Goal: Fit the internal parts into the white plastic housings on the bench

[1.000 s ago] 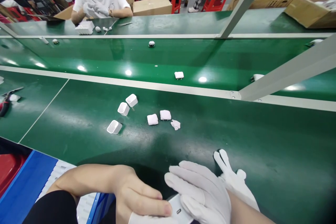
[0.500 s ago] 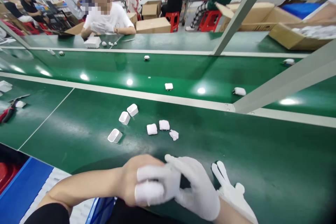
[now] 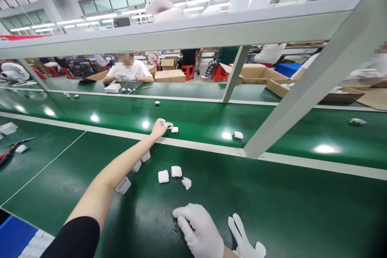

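Note:
My left hand (image 3: 159, 128), with white coverings on its fingers, stretches far forward over the green belt. Its fingers are apart beside a small white block (image 3: 174, 130); whether they touch it I cannot tell. Close to me, my right hand (image 3: 198, 225) wears a white glove and hangs low over the bench. Its fingers are bent and apart, with nothing visible in them. Ahead of it lie two white wrapped blocks (image 3: 163, 176) and a crumpled white scrap (image 3: 186, 183). Small white plastic cups (image 3: 123, 185) stand partly hidden by my left forearm.
A loose white glove (image 3: 243, 236) lies right of my right hand. Red-handled pliers (image 3: 10, 153) are at far left. A slanted metal post (image 3: 281, 105) rises from the bench edge. More wrapped pieces (image 3: 238, 135) sit on the belt. A person (image 3: 130, 70) sits opposite.
My left hand has left my right hand and reached forward to the belt. The right hand has stayed near me. The view has tilted upward, and the belt pieces have shifted.

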Motion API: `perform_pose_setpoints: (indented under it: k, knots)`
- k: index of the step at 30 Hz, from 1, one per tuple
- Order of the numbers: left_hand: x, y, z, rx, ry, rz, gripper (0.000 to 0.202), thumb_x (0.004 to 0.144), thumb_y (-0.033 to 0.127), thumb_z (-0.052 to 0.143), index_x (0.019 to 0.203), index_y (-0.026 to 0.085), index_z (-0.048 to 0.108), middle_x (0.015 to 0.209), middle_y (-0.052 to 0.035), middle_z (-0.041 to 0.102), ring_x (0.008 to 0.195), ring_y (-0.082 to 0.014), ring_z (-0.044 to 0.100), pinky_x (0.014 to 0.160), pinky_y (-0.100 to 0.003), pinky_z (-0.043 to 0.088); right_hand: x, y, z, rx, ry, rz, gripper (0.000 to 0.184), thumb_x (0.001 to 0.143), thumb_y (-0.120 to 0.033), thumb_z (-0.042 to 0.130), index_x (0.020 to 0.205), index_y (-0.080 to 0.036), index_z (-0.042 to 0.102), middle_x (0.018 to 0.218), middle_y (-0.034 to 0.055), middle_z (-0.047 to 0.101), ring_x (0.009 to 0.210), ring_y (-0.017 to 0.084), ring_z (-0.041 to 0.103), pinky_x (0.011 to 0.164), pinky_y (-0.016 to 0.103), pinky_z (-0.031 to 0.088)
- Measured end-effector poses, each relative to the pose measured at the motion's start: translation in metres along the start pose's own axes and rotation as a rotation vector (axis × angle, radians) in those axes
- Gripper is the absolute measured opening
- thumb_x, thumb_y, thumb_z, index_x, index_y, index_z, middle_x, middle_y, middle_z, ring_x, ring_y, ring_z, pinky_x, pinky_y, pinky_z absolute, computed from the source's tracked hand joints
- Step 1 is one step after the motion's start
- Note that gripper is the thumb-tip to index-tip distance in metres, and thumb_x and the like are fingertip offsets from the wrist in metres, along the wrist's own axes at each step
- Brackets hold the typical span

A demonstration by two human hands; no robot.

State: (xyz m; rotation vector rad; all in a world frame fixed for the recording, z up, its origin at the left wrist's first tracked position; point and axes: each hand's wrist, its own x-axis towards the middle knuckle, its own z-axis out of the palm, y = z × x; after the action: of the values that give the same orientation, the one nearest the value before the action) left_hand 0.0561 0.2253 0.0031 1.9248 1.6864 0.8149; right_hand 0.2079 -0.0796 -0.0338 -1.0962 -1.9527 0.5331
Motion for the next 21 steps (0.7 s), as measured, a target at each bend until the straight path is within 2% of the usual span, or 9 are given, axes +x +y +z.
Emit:
perform_pose_setpoints:
  k: [4, 7, 10, 14, 17, 21]
  knots:
    - [0.009, -0.007, 0.005, 0.229, 0.0, 0.126, 0.04, 0.091, 0.033, 0.059, 0.127, 0.017, 0.051, 0.139, -0.0118, 0.043, 0.127, -0.0311, 0.042, 0.105, -0.056, 0.034, -0.001, 0.002, 0.002, -0.019, 0.026, 0.021, 0.02, 0.089, -0.016, 0.042, 0.09, -0.023, 0.062, 0.073, -0.0025, 0.066, 0.065, 0.014, 0.058, 0.067, 0.028, 0.039]
    - [0.008, -0.009, 0.011, 0.382, -0.097, 0.262, 0.043, 0.09, 0.033, 0.061, 0.129, 0.018, 0.05, 0.142, -0.0106, 0.042, 0.132, -0.0322, 0.035, 0.11, -0.059, 0.024, -0.003, 0.003, 0.005, -0.043, 0.01, 0.05, 0.021, 0.088, -0.015, 0.044, 0.086, -0.024, 0.062, 0.071, -0.0031, 0.065, 0.064, 0.013, 0.058, 0.066, 0.027, 0.039]
    - [0.008, -0.009, 0.015, 0.513, -0.186, 0.303, 0.036, 0.09, 0.034, 0.06, 0.121, 0.016, 0.056, 0.131, -0.0101, 0.052, 0.124, -0.0296, 0.046, 0.106, -0.057, 0.032, -0.005, 0.004, 0.008, -0.086, -0.021, 0.064, 0.02, 0.087, -0.016, 0.045, 0.085, -0.025, 0.063, 0.071, -0.0031, 0.065, 0.066, 0.014, 0.059, 0.065, 0.027, 0.04]
    - [0.003, -0.008, 0.008, 0.614, -0.184, 0.295, 0.031, 0.091, 0.035, 0.059, 0.114, 0.015, 0.058, 0.123, -0.0097, 0.056, 0.115, -0.0271, 0.052, 0.1, -0.052, 0.04, -0.006, 0.006, 0.009, -0.106, -0.012, 0.042, 0.02, 0.086, -0.015, 0.046, 0.085, -0.025, 0.064, 0.069, -0.0031, 0.064, 0.064, 0.013, 0.059, 0.064, 0.027, 0.04]
    - [-0.016, -0.008, -0.007, 0.624, -0.186, 0.322, 0.03, 0.09, 0.036, 0.06, 0.11, 0.014, 0.06, 0.116, -0.009, 0.06, 0.112, -0.0265, 0.054, 0.101, -0.053, 0.038, -0.006, 0.007, 0.009, -0.093, 0.009, 0.046, 0.02, 0.086, -0.014, 0.046, 0.086, -0.024, 0.063, 0.07, -0.0038, 0.065, 0.064, 0.013, 0.059, 0.067, 0.027, 0.042]
    - [-0.064, -0.01, -0.031, 0.564, -0.259, 0.419, 0.029, 0.08, 0.034, 0.066, 0.103, 0.017, 0.065, 0.103, -0.009, 0.066, 0.109, -0.0283, 0.055, 0.108, -0.052, 0.027, -0.006, 0.004, 0.008, -0.104, -0.011, 0.031, 0.021, 0.088, -0.015, 0.045, 0.087, -0.024, 0.064, 0.069, -0.0034, 0.066, 0.063, 0.014, 0.059, 0.066, 0.028, 0.043]
